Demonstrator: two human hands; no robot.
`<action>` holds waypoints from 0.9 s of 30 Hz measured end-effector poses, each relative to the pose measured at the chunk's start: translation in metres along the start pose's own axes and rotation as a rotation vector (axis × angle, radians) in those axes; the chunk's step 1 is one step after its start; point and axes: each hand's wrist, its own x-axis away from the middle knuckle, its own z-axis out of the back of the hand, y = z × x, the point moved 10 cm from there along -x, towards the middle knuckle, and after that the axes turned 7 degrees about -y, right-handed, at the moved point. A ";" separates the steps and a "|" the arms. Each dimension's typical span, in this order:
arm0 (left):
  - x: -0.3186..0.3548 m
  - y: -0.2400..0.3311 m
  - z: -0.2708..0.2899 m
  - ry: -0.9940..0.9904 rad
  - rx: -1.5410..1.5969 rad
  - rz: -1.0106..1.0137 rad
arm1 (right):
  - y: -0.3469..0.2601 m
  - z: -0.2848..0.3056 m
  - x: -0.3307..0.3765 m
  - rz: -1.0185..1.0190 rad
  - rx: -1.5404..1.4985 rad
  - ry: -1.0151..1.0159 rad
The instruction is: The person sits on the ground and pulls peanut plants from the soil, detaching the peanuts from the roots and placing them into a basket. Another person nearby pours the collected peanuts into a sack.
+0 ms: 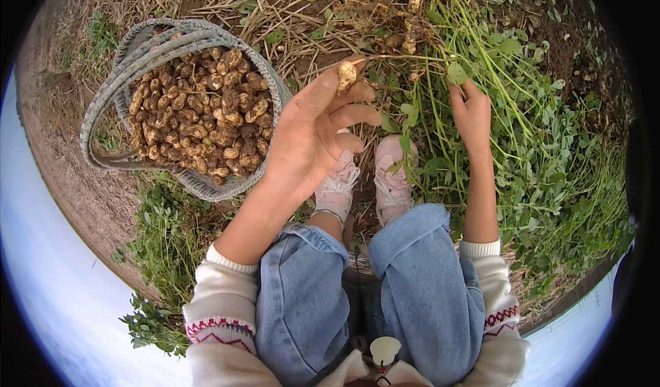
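Observation:
My left hand [306, 129] pinches a single soil-stained peanut [347, 76] between thumb and forefinger, its other fingers loosely curled. From the peanut a thin stalk [399, 57] stretches right toward a pulled-up peanut plant [436, 126]. Over on the right, my right hand [472, 112] is closed on the plant's stems among green leaves; its fingertips are partly hidden. More pods and brown roots [409, 26] hang at the plant's upper end. Left of my left hand stands a woven basket [271, 71] heaped with earthy peanuts [199, 112].
The basket's looped handle [93, 112] leans out to the left. Dry straw [295, 9] covers the soil ahead. Leafy peanut plants [550, 160] lie thick on the right, with more greenery [168, 229] below the basket. My pink shoes [393, 181] are between my hands.

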 end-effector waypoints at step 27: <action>-0.040 -0.012 0.019 0.206 -1.942 -0.284 | 0.010 0.026 0.001 -0.037 -0.062 0.043</action>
